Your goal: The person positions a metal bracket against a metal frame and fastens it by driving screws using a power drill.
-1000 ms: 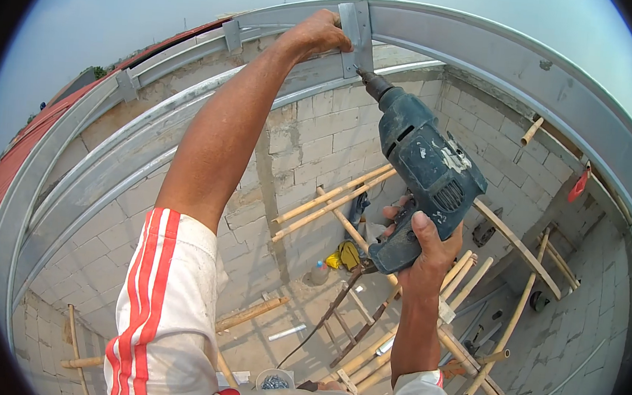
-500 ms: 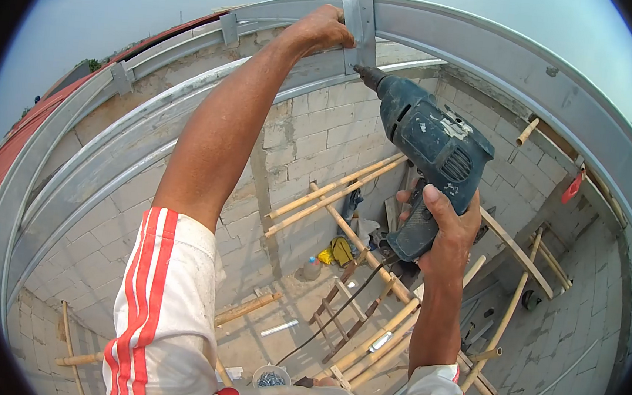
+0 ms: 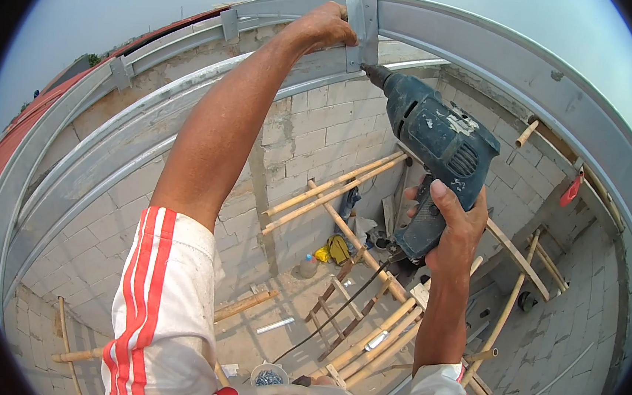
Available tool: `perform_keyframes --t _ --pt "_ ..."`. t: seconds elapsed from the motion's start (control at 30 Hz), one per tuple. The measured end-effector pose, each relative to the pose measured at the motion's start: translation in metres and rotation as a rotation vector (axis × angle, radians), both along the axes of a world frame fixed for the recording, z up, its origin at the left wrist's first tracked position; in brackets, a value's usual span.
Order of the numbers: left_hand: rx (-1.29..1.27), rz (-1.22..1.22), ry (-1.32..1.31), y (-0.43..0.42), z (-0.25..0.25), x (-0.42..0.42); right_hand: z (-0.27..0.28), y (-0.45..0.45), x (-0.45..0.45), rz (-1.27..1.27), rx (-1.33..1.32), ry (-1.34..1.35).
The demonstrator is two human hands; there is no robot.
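Drill: compared with the view a second ago, the drill (image 3: 439,137) is held flatter across the view, its rear end raised; its nose is pointed up and to the left, toward the bracket's lower end.
Right hand, shift: the right hand (image 3: 459,222) is now seen higher and farther to the right than a second ago.
Bracket: the bracket (image 3: 356,22) is set upright against the beam (image 3: 491,51), much as before, at the top of the view.
Left hand, grasp: the bracket's left edge is pinched by the left hand (image 3: 328,29); the fingers are curled, and their ends are partly hidden behind the metal.
Right hand, grasp: the drill's handle is wrapped by closed fingers, with the thumb laid along the near side; whether the trigger is pressed cannot be told.
Drill nose: the bracket's lower end is overlapped or closely met by the nose; contact cannot be made out with certainty.
Left arm: the left forearm (image 3: 225,123) is stretched upward and forward, the hand being bent toward the bracket.
Right arm: the right forearm (image 3: 441,319) is held nearly upright in the view, below the drill.
Cable: from the handle's base, the cable (image 3: 321,324) is hung down and to the left.
Below: bamboo poles (image 3: 331,191) and a bucket (image 3: 253,371) of small metal pieces (image 3: 270,379) are seen.
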State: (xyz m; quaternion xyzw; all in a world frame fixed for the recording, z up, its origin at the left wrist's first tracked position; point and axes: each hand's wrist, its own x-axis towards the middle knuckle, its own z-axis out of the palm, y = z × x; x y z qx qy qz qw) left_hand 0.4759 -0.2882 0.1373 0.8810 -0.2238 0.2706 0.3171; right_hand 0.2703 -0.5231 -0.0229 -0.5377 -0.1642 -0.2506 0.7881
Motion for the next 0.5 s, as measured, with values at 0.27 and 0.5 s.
perform_keyframes --t 0.27,0.5 --pt "-0.001 0.02 -0.005 -0.001 -0.0004 -0.005 0.0014 0.0026 0.0026 0.012 -0.023 0.002" --pt "0.009 0.012 -0.009 -0.001 -0.0006 -0.004 0.0093 -0.002 0.0019 -0.004 -0.055 0.019"
